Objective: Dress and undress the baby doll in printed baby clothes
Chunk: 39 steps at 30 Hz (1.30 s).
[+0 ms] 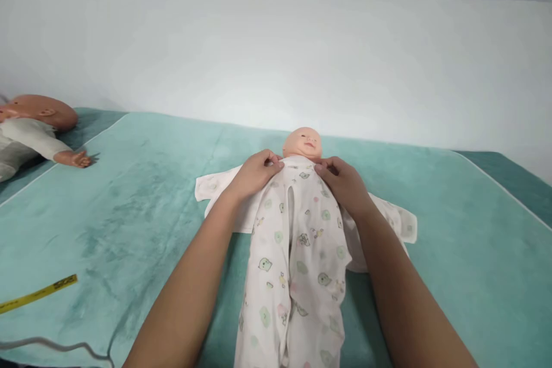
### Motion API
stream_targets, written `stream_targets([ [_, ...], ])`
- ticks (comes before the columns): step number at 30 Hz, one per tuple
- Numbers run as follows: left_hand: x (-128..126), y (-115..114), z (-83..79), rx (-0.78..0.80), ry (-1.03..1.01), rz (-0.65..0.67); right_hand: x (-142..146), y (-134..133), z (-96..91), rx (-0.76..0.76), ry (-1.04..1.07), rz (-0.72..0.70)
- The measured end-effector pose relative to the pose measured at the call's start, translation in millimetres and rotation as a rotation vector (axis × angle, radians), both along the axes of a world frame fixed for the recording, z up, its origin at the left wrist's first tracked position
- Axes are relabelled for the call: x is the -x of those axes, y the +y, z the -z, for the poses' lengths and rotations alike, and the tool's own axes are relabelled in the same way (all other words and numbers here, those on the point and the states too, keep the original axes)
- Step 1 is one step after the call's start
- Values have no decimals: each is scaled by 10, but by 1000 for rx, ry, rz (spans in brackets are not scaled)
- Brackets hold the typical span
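A baby doll (303, 142) lies on its back, its head toward the wall. Over its body are spread white printed baby pants (297, 253) with small green figures, the top edge just under the chin and the legs running toward me. My left hand (259, 171) pinches the upper left corner of the pants. At the opposite corner, my right hand (340, 179) pinches the same edge between thumb and fingers. Beneath, a white baby shirt (211, 185) shows its sleeves stretched out to both sides. The doll's body and limbs are hidden under the cloth.
Everything lies on a teal cloth (142, 201). A second doll (34, 126) in a pale outfit lies at the far left, one arm outstretched. A yellow strip (38, 294) and a grey cable (52, 345) are at the lower left. A white wall (267, 57) stands behind.
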<state>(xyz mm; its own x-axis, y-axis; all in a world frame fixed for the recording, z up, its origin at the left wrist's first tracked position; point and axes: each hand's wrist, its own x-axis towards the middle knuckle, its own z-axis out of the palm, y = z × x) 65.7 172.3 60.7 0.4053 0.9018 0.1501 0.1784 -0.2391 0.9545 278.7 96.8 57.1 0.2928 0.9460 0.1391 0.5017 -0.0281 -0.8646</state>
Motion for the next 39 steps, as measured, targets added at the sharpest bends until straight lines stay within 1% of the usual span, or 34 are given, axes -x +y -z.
stream_targets([
  [3, -132, 34, 67, -40, 10, -181, 14, 90, 23, -9, -49, 116],
  [6, -158, -43, 147, -125, -17, -246, 62, 67, 68, -80, 15, 142],
  [9, -44, -209, 238, -247, -7, -344, 107, -101, 136, -201, 114, 159],
  [11, 67, -339, 293, -281, 62, -410, 115, -262, 183, -268, 100, 202],
  [12, 120, -402, 315, -267, 107, -418, 111, -346, 205, -276, 71, 234],
  [13, 168, -460, 332, -239, 155, -400, 103, -426, 228, -264, 39, 267],
  [15, 239, -555, 354, -182, 255, -280, 76, -561, 274, -177, -18, 307],
  [17, 275, -614, 360, -166, 320, -121, 47, -649, 318, -48, -55, 261],
  [18, 282, -631, 358, -167, 325, -55, 34, -674, 337, 5, -64, 215],
  [19, 282, -641, 353, -165, 311, -16, 24, -687, 351, 43, -66, 171],
  [21, 265, -657, 332, -137, 246, -24, 15, -692, 358, 76, -33, 120],
  [23, 232, -684, 293, -56, 151, -30, 21, -689, 327, 75, 58, 103],
  [26, 166, -768, 199, 151, -54, 15, 47, -701, 215, 75, 209, 0],
  [28, 122, -836, 133, 280, -177, 24, 66, -716, 125, 91, 243, -95],
  [30, 88, -891, 87, 371, -263, 8, 80, -727, 54, 106, 240, -158],
  [32, 64, -927, 72, 453, -331, 6, 91, -731, 18, 101, 248, -183],
  [35, 40, -955, 88, 547, -423, 17, 106, -734, 16, 103, 283, -163],
  [39, 34, -968, 99, 519, -471, -27, 123, -726, 57, 83, 257, -135],
])
